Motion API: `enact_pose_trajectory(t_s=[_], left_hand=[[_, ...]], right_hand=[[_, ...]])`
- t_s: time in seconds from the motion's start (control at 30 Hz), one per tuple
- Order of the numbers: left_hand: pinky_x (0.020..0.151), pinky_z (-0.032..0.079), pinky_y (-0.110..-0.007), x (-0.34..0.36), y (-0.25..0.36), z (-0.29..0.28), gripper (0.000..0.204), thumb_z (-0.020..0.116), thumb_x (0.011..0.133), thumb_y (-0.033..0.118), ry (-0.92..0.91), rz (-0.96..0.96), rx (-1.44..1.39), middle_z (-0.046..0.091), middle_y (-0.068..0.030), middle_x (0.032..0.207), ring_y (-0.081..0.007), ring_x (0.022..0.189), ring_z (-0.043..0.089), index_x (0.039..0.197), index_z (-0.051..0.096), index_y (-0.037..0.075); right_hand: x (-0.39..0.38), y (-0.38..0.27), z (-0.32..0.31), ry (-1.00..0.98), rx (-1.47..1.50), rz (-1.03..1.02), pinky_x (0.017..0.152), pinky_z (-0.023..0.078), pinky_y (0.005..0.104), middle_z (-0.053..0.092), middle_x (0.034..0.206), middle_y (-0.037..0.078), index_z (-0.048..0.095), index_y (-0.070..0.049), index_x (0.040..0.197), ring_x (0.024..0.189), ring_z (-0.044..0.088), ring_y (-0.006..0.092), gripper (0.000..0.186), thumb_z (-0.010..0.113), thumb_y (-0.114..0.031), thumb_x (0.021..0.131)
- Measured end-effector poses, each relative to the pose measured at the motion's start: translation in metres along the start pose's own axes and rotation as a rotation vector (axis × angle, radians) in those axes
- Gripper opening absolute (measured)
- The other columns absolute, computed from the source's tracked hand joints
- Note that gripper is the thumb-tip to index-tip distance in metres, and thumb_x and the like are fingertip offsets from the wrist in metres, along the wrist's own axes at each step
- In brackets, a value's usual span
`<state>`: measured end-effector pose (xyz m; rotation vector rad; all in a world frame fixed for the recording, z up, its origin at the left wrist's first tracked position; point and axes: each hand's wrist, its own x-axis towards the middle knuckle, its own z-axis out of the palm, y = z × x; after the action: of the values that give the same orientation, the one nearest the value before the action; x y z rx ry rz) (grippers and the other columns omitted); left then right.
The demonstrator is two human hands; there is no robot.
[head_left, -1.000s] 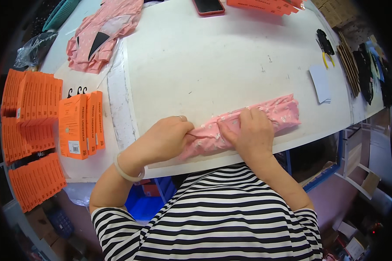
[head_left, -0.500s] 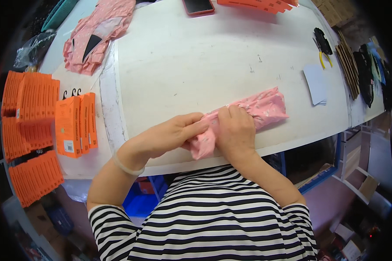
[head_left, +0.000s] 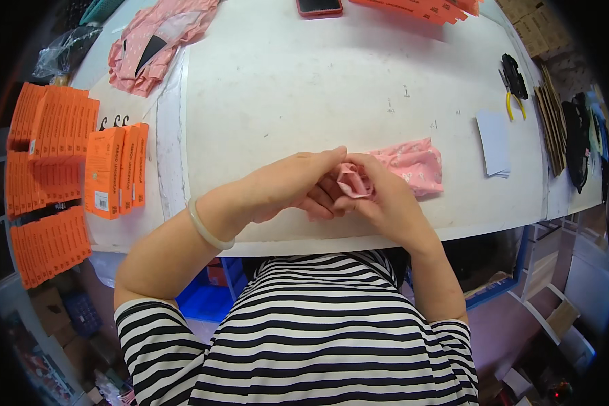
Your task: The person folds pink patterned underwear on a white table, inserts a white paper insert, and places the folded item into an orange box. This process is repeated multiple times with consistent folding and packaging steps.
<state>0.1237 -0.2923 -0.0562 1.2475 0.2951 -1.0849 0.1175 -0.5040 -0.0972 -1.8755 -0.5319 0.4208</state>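
A pink floral cloth [head_left: 416, 166], folded into a long strip, lies near the table's front edge. Its left end is rolled up and lifted, so that the coiled end faces me. My right hand [head_left: 389, 206] wraps round this roll, thumb in front. Against the roll's left side curve the fingers of my left hand [head_left: 298, 177], closed about the cloth; its fingertips are partly hidden. A pale bangle [head_left: 206, 227] circles my left wrist.
Orange boxes [head_left: 105, 172] stand in rows at the left, some with black hooks. More pink cloth [head_left: 142, 68] lies far left. A phone [head_left: 319, 7] and orange packs [head_left: 419, 8] lie at the back. White cards [head_left: 493, 143] and yellow-handled pliers [head_left: 514, 105] lie right.
The cloth's left end has gone from a flat fold to a raised roll. My right hand has turned to grip it from the front; my left hand has moved right and up.
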Motion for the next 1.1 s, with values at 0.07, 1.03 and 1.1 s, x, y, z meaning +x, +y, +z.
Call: enact_pose_trajectory(t_s=[0.07,1.03,1.1], left_hand=[[0.078,0.060,-0.030,-0.003,-0.001,0.006,0.042,0.046,0.108,0.037,0.082,0.007,0.016,0.067,-0.0130,0.101,-0.0184,0.085,0.069,0.117,0.063,0.000],[0.103,0.046,-0.048,0.002,-0.063,0.046,0.052,0.062,0.093,0.026,0.483,0.873,1.488,0.048,-0.0260,0.146,-0.0410,0.128,0.052,0.135,0.057,-0.004],[0.092,0.053,-0.043,-0.011,-0.059,0.054,0.044,0.061,0.092,0.020,0.398,0.835,1.378,0.058,-0.0255,0.135,-0.0381,0.113,0.062,0.128,0.063,-0.004]], right_hand=[[0.000,0.006,-0.006,-0.049,0.230,0.207,0.082,0.055,0.0372,0.071,0.107,0.017,0.057,-0.001,0.125,0.096,0.071,0.0296,0.042,0.073,-0.017,0.090],[-0.074,0.006,0.005,0.112,-0.574,-0.352,0.110,0.047,0.0462,0.057,0.139,0.021,0.058,0.007,0.131,0.130,0.055,0.0368,0.066,0.077,-0.019,0.073],[-0.082,0.013,0.003,0.089,-0.618,-0.374,0.111,0.047,0.0464,0.058,0.139,0.020,0.059,0.006,0.133,0.130,0.056,0.0360,0.067,0.076,-0.021,0.074]])
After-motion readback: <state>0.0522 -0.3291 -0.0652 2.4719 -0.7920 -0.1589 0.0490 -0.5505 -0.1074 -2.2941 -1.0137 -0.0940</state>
